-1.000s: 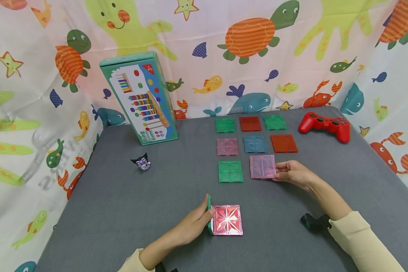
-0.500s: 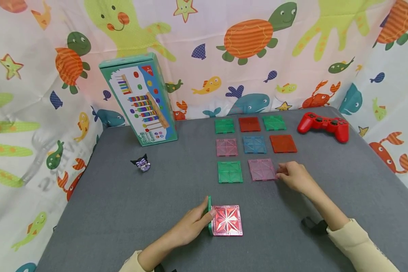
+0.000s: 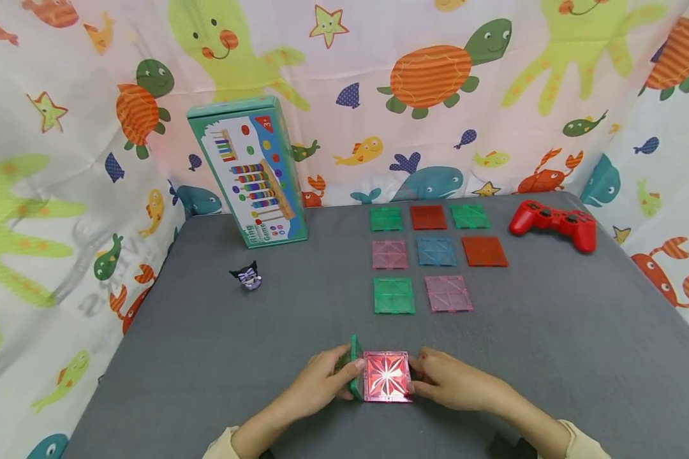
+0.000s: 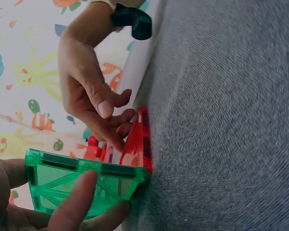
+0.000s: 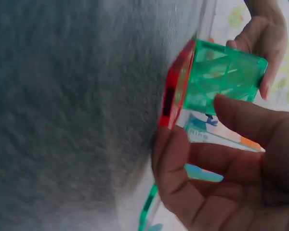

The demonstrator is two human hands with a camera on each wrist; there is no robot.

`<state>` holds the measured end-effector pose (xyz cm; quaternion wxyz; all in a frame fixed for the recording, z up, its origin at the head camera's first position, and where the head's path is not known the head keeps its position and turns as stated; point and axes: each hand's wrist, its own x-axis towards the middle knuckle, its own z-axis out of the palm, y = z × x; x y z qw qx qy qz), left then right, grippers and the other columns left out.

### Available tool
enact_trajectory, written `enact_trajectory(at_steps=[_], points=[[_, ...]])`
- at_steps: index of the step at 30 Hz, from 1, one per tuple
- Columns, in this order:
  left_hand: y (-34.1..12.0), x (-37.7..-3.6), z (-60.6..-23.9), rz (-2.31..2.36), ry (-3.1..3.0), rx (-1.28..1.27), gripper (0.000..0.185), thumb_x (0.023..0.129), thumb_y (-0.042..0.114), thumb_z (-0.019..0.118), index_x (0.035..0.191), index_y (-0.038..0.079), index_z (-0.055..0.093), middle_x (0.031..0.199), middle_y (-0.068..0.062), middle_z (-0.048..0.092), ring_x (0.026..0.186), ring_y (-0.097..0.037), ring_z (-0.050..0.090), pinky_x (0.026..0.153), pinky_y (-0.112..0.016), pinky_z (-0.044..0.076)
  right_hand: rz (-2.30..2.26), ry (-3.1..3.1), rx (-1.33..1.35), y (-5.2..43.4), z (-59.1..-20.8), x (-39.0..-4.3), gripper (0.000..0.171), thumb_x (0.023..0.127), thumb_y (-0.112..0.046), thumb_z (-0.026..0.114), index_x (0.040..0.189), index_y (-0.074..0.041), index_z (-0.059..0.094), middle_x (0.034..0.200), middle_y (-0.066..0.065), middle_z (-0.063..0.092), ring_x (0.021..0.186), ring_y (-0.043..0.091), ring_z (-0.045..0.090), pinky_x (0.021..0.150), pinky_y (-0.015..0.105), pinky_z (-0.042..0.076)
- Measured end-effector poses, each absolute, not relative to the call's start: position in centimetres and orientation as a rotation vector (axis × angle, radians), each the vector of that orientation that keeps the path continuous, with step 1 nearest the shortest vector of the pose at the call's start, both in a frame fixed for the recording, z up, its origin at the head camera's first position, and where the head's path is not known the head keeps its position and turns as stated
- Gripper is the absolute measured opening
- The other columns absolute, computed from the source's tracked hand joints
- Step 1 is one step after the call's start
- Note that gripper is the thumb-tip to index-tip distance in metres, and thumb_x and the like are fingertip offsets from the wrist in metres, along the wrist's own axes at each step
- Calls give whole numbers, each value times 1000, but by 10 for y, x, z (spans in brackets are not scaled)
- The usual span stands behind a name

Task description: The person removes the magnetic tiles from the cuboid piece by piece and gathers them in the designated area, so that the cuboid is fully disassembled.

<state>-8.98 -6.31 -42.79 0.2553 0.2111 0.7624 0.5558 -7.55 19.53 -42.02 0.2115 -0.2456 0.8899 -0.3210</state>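
My left hand (image 3: 319, 377) grips a green square magnetic tile (image 4: 62, 180), which stands upright along the left edge of a shiny red square magnetic tile (image 3: 386, 376). The red tile lies on the grey table and shows a star pattern. At its right edge is my right hand (image 3: 453, 380), fingers bent loosely against or close to that edge. In the right wrist view the thumb stands apart from the red tile, and the fingertips (image 5: 164, 139) are at its near edge. Whether they press on it is hard to tell.
Behind the hands, loose tiles lie flat in rows, including a green tile (image 3: 394, 296) and a pale pink tile (image 3: 449, 294). A red game controller (image 3: 553, 225) is at the back right. A toy box (image 3: 252, 172) and a small figurine (image 3: 247, 276) are on the left.
The right hand let go of the pale pink tile, leaving it flat on the table, and came down to the red tile's right edge. The left hand keeps its hold on the green tile.
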Motion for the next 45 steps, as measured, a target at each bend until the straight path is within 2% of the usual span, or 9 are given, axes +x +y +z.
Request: enact_trajectory(at_steps=[3,7,11,15,18,20,27,40,45], points=[[-65,-89,-431,1627,1938,529,35,99,19,41,119,-10,46,99,-26,60,82,-27,65,65,-33,55,-1038,2439,-670,196,-425,-74,29,90,-27,57,91,1,63,91,4,57,76,13,56,58,20,42],[-69,-94,-427,1754,1795,492,35,100,13,35,125,-11,38,110,-32,55,91,-27,64,74,-44,53,-1252,2413,-621,201,-427,-80,52,90,-21,58,128,13,45,105,18,63,88,16,64,68,22,50],[-72,-104,-413,1873,1712,574,41,101,18,34,131,-10,33,120,-32,50,97,-17,63,81,-45,50,-1613,2335,-478,208,-422,-90,59,89,-11,59,136,11,32,123,29,52,95,11,64,75,24,52],[-71,-113,-401,2006,1602,685,45,100,18,36,135,-10,29,123,-22,52,103,-13,62,84,-36,51,-1930,2211,-380,216,-410,-96,60,88,-5,58,140,6,29,128,16,52,95,2,61,78,23,51],[-67,-119,-394,2099,1544,678,46,99,14,39,135,-13,30,119,-7,59,102,-12,62,82,-31,51,-2048,2179,-375,221,-400,-98,59,89,-4,56,141,4,29,119,-3,57,95,1,60,78,20,51],[-64,-121,-392,2167,1551,596,46,97,13,45,133,-15,34,111,-1,63,97,-10,64,79,-28,52,-2132,2141,-379,224,-395,-98,57,90,-2,55,140,5,29,114,-10,60,96,2,61,79,20,50],[-54,-128,-392,2289,1616,223,41,91,7,54,126,-14,46,93,5,71,84,-7,67,72,-23,53,-2283,2063,-278,229,-391,-97,51,89,-2,55,136,4,38,111,-10,65,94,5,64,78,21,51],[-47,-130,-400,2243,1567,192,38,94,2,47,128,-15,43,93,4,69,82,-5,66,71,-20,52,-2275,2014,-247,249,-398,-103,45,88,-1,57,131,4,45,111,-14,64,96,1,63,76,20,51],[-46,-131,-403,2251,1570,147,38,94,2,47,128,-15,43,90,5,69,81,-5,66,71,-21,52,-2352,1989,-111,283,-400,-111,35,87,0,58,121,-7,60,104,-11,68,90,0,65,73,18,51]])
